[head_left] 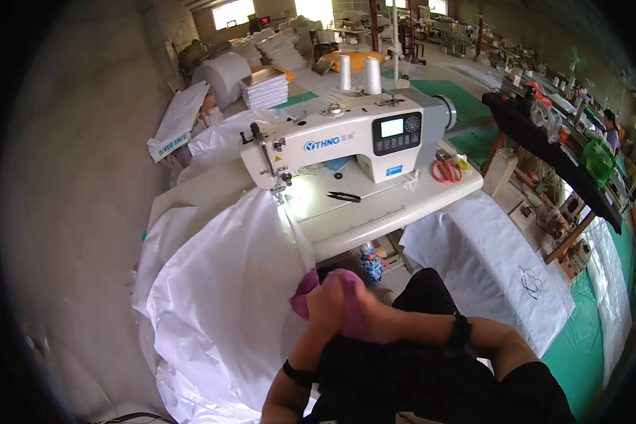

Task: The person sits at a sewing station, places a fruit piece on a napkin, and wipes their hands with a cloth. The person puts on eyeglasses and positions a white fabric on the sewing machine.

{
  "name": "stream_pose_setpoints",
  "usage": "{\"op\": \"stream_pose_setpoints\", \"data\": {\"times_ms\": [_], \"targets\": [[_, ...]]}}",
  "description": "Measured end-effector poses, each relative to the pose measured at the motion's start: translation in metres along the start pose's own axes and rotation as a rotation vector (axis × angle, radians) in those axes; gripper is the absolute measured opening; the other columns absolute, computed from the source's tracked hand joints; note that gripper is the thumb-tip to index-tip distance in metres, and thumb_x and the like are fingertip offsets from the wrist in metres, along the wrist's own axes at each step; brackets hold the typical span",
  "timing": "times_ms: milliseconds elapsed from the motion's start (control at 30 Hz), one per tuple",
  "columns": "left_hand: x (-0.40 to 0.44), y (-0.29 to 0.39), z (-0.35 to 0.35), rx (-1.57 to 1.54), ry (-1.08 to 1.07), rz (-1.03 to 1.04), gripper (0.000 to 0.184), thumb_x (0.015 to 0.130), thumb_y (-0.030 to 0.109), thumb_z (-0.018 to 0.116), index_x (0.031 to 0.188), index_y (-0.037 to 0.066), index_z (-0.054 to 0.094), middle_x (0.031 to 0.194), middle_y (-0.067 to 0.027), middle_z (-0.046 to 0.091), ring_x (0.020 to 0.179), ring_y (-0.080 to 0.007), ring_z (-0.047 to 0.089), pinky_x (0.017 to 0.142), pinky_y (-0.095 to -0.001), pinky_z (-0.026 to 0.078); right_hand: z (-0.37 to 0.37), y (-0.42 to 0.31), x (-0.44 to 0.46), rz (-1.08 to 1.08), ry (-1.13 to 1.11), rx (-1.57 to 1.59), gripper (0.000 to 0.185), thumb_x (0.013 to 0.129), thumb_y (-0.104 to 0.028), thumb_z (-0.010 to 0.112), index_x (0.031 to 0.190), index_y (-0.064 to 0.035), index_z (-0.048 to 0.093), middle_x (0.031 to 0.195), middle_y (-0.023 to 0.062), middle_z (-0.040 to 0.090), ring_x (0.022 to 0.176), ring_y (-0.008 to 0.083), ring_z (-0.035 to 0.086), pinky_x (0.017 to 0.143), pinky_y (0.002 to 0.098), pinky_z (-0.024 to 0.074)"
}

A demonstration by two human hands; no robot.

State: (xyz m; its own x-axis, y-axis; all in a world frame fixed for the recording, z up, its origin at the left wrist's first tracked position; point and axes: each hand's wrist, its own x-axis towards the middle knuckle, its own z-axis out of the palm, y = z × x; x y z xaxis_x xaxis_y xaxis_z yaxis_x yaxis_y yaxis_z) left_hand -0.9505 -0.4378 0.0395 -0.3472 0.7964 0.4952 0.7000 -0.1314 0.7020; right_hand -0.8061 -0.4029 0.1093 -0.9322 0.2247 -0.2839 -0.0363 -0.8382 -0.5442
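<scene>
Over my lap, my left hand (325,305) and my right hand (376,316) are close together, with fingers closed around a crumpled pink-purple cloth (348,283). Motion blur smears the fingers a little. Just beyond them stands a white sewing machine (332,145) on its table (318,240), with the lamp lit at the needle. White sheet fabric (226,283) runs from under the needle area and drapes down beside my left arm. Black thread snips (344,196) lie on the machine table, and red-handled scissors (446,171) rest at its right end.
Two white thread cones (372,75) stand behind the machine. To my right, a stack of white sheets (487,261) carries a pair of glasses (531,283). Farther right is a dark-topped bench (551,148) with a green bag (598,161). A person (610,133) is at the far right.
</scene>
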Motion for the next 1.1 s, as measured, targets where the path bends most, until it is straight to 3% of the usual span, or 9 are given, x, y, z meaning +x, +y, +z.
{"op": "stream_pose_setpoints", "data": {"times_ms": [100,167,233,333,600,733,900,967,1100], "targets": [[-0.004,-0.016,-0.025,-0.264,0.173,-0.498,0.028,0.096,0.025,0.043,0.099,0.004,0.059,0.084,-0.0157,0.065,0.068,-0.0296,0.064,0.057,-0.0397,0.048,-0.019,0.018,0.028,-0.173,-0.299,-0.902,0.054,0.092,-0.039,0.057,0.132,-0.0065,0.041,0.117,0.0045,0.058,0.108,0.0120,0.052,0.093,0.0276,0.0413],[-0.007,-0.040,-0.052,0.679,0.463,-0.070,0.030,0.098,0.023,0.039,0.103,0.000,0.059,0.094,-0.0134,0.068,0.075,-0.0254,0.066,0.064,-0.0367,0.050,-0.018,0.017,0.038,-0.083,-0.302,-1.031,0.052,0.089,-0.023,0.064,0.132,-0.0049,0.042,0.111,0.0062,0.061,0.102,0.0109,0.054,0.090,0.0271,0.0430],[0.001,-0.015,-0.103,-0.221,0.699,-0.579,0.029,0.094,0.026,0.049,0.106,0.001,0.058,0.097,-0.0126,0.064,0.077,-0.0185,0.061,0.066,-0.0316,0.048,-0.011,0.014,0.039,-0.242,-0.210,-1.163,0.039,0.092,-0.023,0.060,0.124,-0.0038,0.051,0.094,0.0049,0.062,0.085,0.0107,0.055,0.081,0.0273,0.0465],[0.011,0.008,-0.144,-0.347,0.930,-0.220,0.029,0.094,0.021,0.049,0.109,-0.003,0.059,0.093,-0.0104,0.064,0.078,-0.0151,0.058,0.069,-0.0297,0.048,-0.011,-0.005,0.053,-0.195,-0.123,-1.072,0.029,0.092,-0.020,0.060,0.116,-0.0048,0.058,0.088,-0.0004,0.063,0.085,0.0069,0.057,0.079,0.0257,0.0484],[0.009,-0.013,-0.122,-0.134,0.617,-0.445,0.029,0.095,0.019,0.048,0.095,-0.005,0.064,0.079,-0.0111,0.064,0.066,-0.0172,0.057,0.060,-0.0304,0.047,-0.020,-0.049,0.064,0.340,0.137,-0.872,0.041,0.094,-0.044,0.051,0.099,-0.0048,0.063,0.080,-0.0021,0.061,0.075,0.0047,0.056,0.066,0.0216,0.0448],[-0.001,-0.033,-0.131,0.126,0.193,-0.707,0.027,0.094,0.020,0.052,0.088,-0.005,0.062,0.078,-0.0123,0.062,0.065,-0.0184,0.055,0.058,-0.0333,0.045,-0.054,-0.057,0.042,0.145,0.032,-0.930,0.036,0.093,-0.039,0.056,0.102,-0.0042,0.063,0.088,-0.0014,0.063,0.081,0.0049,0.056,0.073,0.0234,0.0462],[0.005,-0.007,-0.103,0.391,0.400,-0.187,0.029,0.089,0.025,0.057,0.081,-0.002,0.060,0.075,-0.0118,0.061,0.063,-0.0231,0.056,0.056,-0.0347,0.044,-0.058,-0.054,0.038,-0.055,-0.001,-0.380,0.045,0.095,-0.040,0.049,0.117,-0.0010,0.056,0.105,0.0025,0.061,0.094,0.0086,0.056,0.080,0.0251,0.0466],[0.040,0.030,-0.068,0.366,0.243,0.471,0.027,0.089,0.026,0.055,0.080,0.001,0.059,0.077,-0.0134,0.061,0.064,-0.0278,0.058,0.054,-0.0378,0.043,-0.084,-0.010,0.078,0.124,-0.360,0.001,0.058,0.095,-0.053,0.039,0.123,-0.0031,0.051,0.112,0.0047,0.060,0.099,0.0122,0.056,0.082,0.0278,0.0465],[0.014,-0.034,-0.023,0.262,0.122,0.239,0.021,0.088,0.024,0.052,0.082,0.005,0.056,0.070,-0.0126,0.057,0.061,-0.0312,0.057,0.054,-0.0403,0.044,-0.024,0.002,0.079,-0.009,-0.365,0.212,0.067,0.092,-0.065,0.028,0.126,-0.0093,0.047,0.110,0.0037,0.058,0.093,0.0140,0.056,0.076,0.0280,0.0462]]}}
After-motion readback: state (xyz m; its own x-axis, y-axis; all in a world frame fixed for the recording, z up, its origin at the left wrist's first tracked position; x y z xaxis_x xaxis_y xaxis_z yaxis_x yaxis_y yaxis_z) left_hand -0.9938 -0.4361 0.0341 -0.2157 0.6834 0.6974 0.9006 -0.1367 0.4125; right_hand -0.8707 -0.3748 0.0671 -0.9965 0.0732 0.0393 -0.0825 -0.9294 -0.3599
